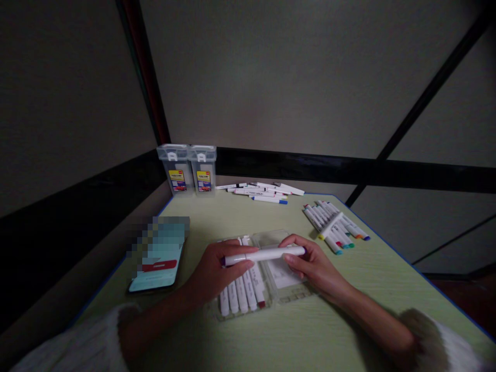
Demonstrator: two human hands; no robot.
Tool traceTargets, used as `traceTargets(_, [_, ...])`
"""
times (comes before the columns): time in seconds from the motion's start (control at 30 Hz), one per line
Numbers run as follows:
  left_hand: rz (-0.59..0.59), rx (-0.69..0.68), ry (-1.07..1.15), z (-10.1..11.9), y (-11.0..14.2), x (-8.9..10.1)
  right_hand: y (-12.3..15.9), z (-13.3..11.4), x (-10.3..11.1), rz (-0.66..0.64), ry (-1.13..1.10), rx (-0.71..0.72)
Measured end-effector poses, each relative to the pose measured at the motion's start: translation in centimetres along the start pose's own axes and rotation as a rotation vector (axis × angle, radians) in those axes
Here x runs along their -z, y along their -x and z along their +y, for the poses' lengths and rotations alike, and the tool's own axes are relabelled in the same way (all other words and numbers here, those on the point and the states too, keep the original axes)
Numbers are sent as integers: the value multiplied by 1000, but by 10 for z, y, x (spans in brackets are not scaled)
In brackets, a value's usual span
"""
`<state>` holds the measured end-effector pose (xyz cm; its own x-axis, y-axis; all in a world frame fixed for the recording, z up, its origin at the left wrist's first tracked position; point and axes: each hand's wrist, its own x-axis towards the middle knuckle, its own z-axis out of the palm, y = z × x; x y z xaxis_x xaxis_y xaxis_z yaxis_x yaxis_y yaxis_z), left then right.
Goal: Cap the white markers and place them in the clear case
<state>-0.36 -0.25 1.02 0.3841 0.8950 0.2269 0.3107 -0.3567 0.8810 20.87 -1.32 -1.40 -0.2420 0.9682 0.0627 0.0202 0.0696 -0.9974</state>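
A white marker [269,253] with purple ends lies level between my two hands. My left hand [221,264] pinches it near its left end, and my right hand [309,261] grips the right end with fingers and thumb. Below them on the table is an opened clear plastic case [267,305]. Its left half holds several white markers [241,297] side by side, one with a dark red end; my left hand covers their upper parts. In the right half a white paper insert [279,274] shows, partly behind my right hand.
A phone [160,263] with a lit screen lies at the left. Two lidded clear containers [189,170] stand at the back left, beside a loose marker pile [263,190]. Another marker group [333,225] lies at the right, one marker across the top. Wall panels border the table [310,336].
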Motion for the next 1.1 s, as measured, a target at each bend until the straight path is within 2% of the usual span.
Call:
traceTargets(0.3, [-31,-16,-56,-1,2,-2,-2,-2,-4,53,-44,-4])
traceTargets(0.63, [-67,38,66,0,3,-3,-2,-4,-1,51,-88,-35])
traceTargets(1.1, [-71,80,90,0,3,-3,-2,1,2,23,-114,-31])
